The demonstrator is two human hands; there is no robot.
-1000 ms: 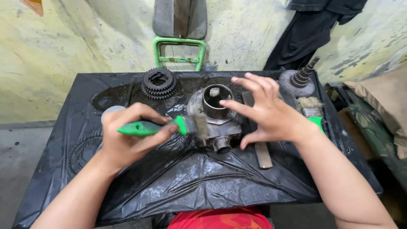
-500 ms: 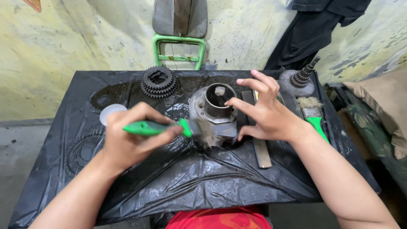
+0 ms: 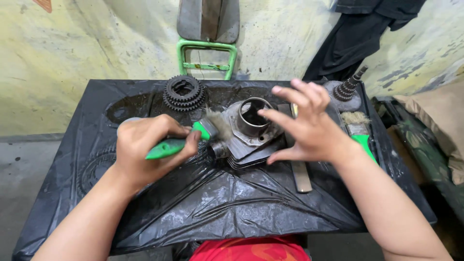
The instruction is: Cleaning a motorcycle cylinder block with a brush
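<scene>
Item: engine cylinder (image 3: 249, 128), grey metal w/ cooling fins and open bore, lying tilted on black plastic sheet (image 3: 217, 208) over the table, approx. centre.

L hand (image 3: 145, 150): fingers closed tight round green-handled brush (image 3: 186, 140); bristles against the cylinder's left side, near the small port.

R hand (image 3: 304, 128): fingers spread apart, clamping nothing; fingertips at the cylinder's right rim, palm over the fins. Whether it presses the part or only hovers: cannot tell.

Nearby: stacked gear cluster (image 3: 183, 93) behind the cylinder; geared shaft (image 3: 349, 87) far right; second green-handled brush (image 3: 360, 133) lying right, apart from the hand; flat metal file (image 3: 299, 171) just under R wrist; green metal frame (image 3: 207, 55) at the wall.

Handling note (judgement): sheet looks wet and slick, so the part prob. slides unless R hand steadies it firmly. Short strokes along the fins, bristles angled into the gaps; turn the part to reach the hidden side.
</scene>
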